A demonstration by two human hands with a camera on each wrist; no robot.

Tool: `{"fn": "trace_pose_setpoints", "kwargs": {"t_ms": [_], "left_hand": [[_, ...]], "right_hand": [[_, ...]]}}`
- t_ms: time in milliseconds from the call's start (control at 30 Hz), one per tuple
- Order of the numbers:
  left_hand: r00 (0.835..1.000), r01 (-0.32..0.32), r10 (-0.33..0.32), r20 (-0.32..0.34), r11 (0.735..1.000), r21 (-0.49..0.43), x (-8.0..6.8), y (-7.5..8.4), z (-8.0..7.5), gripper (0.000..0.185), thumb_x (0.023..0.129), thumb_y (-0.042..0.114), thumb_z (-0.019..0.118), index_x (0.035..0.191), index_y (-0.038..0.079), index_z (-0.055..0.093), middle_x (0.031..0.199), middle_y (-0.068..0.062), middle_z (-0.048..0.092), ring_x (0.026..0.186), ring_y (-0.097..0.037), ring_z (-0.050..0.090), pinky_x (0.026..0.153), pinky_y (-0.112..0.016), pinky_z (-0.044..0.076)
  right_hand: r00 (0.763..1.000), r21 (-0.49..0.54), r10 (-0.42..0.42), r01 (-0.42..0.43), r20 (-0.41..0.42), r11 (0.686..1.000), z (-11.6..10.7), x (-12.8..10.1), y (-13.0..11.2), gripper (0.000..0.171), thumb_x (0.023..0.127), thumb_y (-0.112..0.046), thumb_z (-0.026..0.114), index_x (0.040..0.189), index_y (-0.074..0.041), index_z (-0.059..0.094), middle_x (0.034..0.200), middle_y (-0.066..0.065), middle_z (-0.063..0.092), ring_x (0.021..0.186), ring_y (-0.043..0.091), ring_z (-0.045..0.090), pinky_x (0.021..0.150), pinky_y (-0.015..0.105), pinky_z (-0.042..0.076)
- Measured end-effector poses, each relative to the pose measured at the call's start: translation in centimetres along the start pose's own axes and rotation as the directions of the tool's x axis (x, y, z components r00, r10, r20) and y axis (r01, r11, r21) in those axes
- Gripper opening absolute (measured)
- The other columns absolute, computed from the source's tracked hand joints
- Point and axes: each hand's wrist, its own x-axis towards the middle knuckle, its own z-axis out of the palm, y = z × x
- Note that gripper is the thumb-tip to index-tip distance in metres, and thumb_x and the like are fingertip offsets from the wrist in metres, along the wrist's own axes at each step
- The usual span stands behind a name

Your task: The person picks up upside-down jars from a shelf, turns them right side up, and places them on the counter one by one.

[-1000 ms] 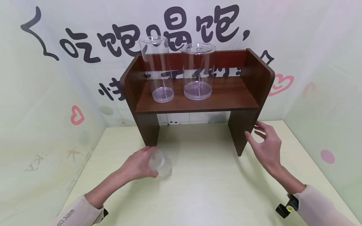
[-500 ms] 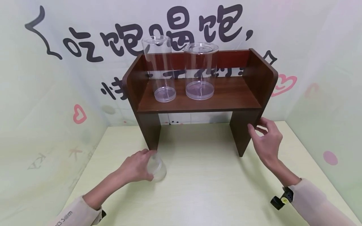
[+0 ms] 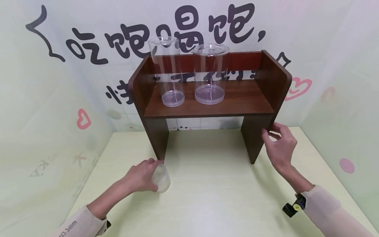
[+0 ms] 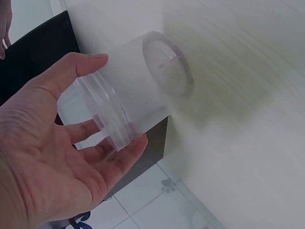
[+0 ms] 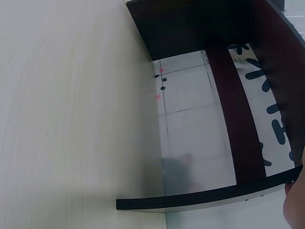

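Note:
In the head view my left hand [image 3: 140, 176] grips a small clear plastic jar [image 3: 161, 177] just in front of the shelf's left leg. The left wrist view shows the thumb on one side of this jar and the fingers round its ridged end; the jar lies tilted there, its round flat end facing away from my palm. At the right side panel of a dark brown wooden shelf [image 3: 234, 105], my right hand [image 3: 280, 144] holds the panel's edge, thumb at the front and fingers curled by the outer face. Only a sliver of that hand [image 5: 294, 205] shows in the right wrist view.
A tall narrow clear jar [image 3: 170, 75] and a wider clear jar [image 3: 209, 79] stand side by side on the shelf board's left and middle. The shelf rests on a pale tabletop [image 3: 201, 191], with a printed cloth backdrop [image 3: 88, 33] behind it.
The left hand has moved slightly left and toward me with the small jar. My right hand has come closer in against the shelf's side panel. The jars on the shelf stay put.

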Motion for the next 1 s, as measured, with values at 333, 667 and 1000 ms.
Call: {"fn": "trace_pose_setpoints", "kwargs": {"t_ms": [333, 667, 1000], "left_hand": [[1.0, -0.002, 0.002, 0.006, 1.0, -0.002, -0.1, -0.3, 0.0, 0.092, 0.062, 0.023, 0.098, 0.145, 0.013, 0.059, 0.124, -0.011, 0.065, 0.107, -0.03, 0.064, 0.068, -0.055, 0.059], [0.998, 0.025, -0.025, -0.052, 1.0, -0.004, 0.1, 0.5, -1.3, 0.098, 0.067, 0.048, 0.099, 0.148, 0.013, 0.057, 0.135, -0.014, 0.065, 0.119, -0.036, 0.065, 0.072, -0.061, 0.06], [0.966, -0.07, 0.036, -0.256, 0.99, -0.126, -0.1, 2.2, -3.3, 0.079, 0.082, 0.043, 0.09, 0.148, 0.011, 0.059, 0.128, -0.009, 0.07, 0.101, -0.03, 0.074, 0.064, -0.049, 0.061]], "right_hand": [[0.999, -0.015, -0.033, 0.033, -0.012, 0.999, 0.3, 0.0, 0.3, 0.022, 0.085, 0.009, 0.075, 0.108, 0.01, 0.075, 0.098, 0.022, 0.074, 0.09, -0.013, 0.063, 0.079, 0.004, 0.054], [0.999, -0.034, -0.047, 0.046, -0.016, 0.998, 0.2, 0.0, 0.4, 0.023, 0.084, 0.01, 0.077, 0.107, 0.01, 0.074, 0.097, 0.023, 0.074, 0.088, -0.015, 0.062, 0.079, 0.002, 0.052], [0.999, -0.031, -0.051, 0.05, -0.007, 0.998, 0.1, -0.1, 0.0, 0.023, 0.085, 0.008, 0.077, 0.108, 0.011, 0.073, 0.097, 0.023, 0.073, 0.091, -0.013, 0.062, 0.08, 0.003, 0.053]]}}
